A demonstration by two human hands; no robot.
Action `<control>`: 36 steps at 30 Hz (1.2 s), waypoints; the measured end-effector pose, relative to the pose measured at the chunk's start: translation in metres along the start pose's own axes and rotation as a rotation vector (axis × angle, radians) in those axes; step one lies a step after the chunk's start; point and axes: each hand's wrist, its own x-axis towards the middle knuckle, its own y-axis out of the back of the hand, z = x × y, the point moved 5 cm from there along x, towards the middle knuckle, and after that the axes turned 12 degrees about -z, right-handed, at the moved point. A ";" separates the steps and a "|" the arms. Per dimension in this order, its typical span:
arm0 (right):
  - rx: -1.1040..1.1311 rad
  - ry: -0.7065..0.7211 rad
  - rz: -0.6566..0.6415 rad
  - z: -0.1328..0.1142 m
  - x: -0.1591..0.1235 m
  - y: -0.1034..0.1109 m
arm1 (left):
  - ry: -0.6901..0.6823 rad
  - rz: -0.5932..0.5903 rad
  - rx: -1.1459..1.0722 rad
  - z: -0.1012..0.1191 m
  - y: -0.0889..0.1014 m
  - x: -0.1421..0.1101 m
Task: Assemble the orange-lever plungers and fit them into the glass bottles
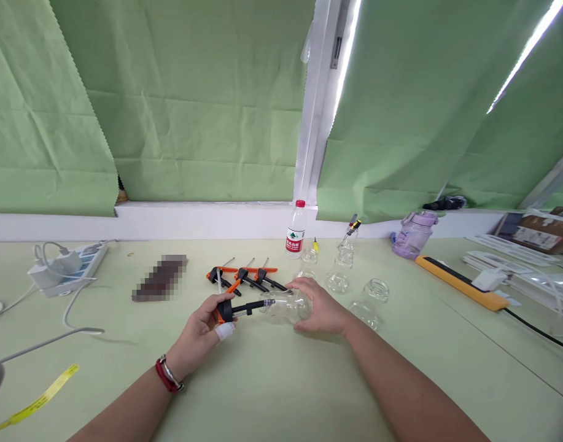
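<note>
My left hand point(199, 334), with white tape on the thumb, grips a black and orange dispenser top point(225, 311) by its cap. A thin pale spout points up from it, and its black tube reaches right to the mouth of a clear glass bottle point(287, 308). The tube's tip overlaps the bottle's neck; how far inside it sits is hard to tell. My right hand point(326, 310) is wrapped around the bottle's base, holding it on its side. Just beyond my hands lie three similar tops, including a middle one point(244, 277) and a right one point(263, 276).
Clear glass bottles stand at right, including a near one point(364, 313) and one behind it point(337, 281). Screwdrivers point(353, 227) stand upright at the back. A water bottle point(296, 230), purple jug point(414, 234), orange power strip point(460, 282) and white power strip point(78, 273) surround the work area.
</note>
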 end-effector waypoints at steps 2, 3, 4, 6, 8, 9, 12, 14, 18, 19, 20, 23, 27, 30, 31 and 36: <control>0.039 0.044 -0.007 -0.005 0.001 -0.004 | -0.008 -0.036 0.015 0.001 -0.002 0.000; 0.062 0.061 -0.011 -0.006 0.002 -0.006 | -0.004 -0.042 0.021 0.001 -0.003 0.000; 0.087 0.074 -0.014 -0.008 0.002 -0.008 | 0.005 -0.038 0.027 0.001 -0.003 0.000; 0.133 0.083 -0.025 -0.009 0.002 -0.011 | 0.022 -0.014 0.043 0.001 -0.002 0.000; 0.156 0.081 -0.047 -0.010 0.002 -0.013 | 0.012 0.000 0.073 0.002 -0.002 0.000; 0.157 0.082 -0.059 -0.011 0.001 -0.014 | -0.001 -0.002 0.092 0.003 -0.002 0.000; 0.141 0.093 -0.085 -0.015 0.000 -0.018 | -0.044 -0.027 0.170 0.006 -0.006 -0.001; 0.133 0.097 -0.098 -0.019 0.000 -0.021 | -0.074 -0.055 0.215 0.007 -0.009 -0.001; 0.119 0.091 -0.105 -0.024 0.002 -0.027 | -0.116 -0.124 0.255 0.008 -0.015 -0.002; 0.116 0.088 -0.102 -0.026 0.002 -0.027 | -0.116 -0.135 0.255 0.009 -0.016 -0.002; 0.115 0.084 -0.098 -0.027 0.002 -0.028 | -0.115 -0.143 0.252 0.009 -0.017 -0.003; 0.119 0.071 -0.090 -0.030 0.000 -0.027 | -0.110 -0.139 0.249 0.009 -0.017 -0.003; 0.175 0.046 -0.081 -0.029 -0.003 -0.028 | -0.109 -0.126 0.274 0.008 -0.016 -0.003; 0.297 0.020 -0.055 -0.021 -0.001 -0.032 | -0.085 -0.105 0.258 0.008 -0.014 -0.002; 0.335 0.030 -0.030 -0.018 0.000 -0.033 | -0.070 -0.098 0.236 0.007 -0.013 -0.002; 0.491 0.214 0.121 -0.009 0.010 -0.033 | -0.005 -0.065 0.107 0.004 -0.011 -0.001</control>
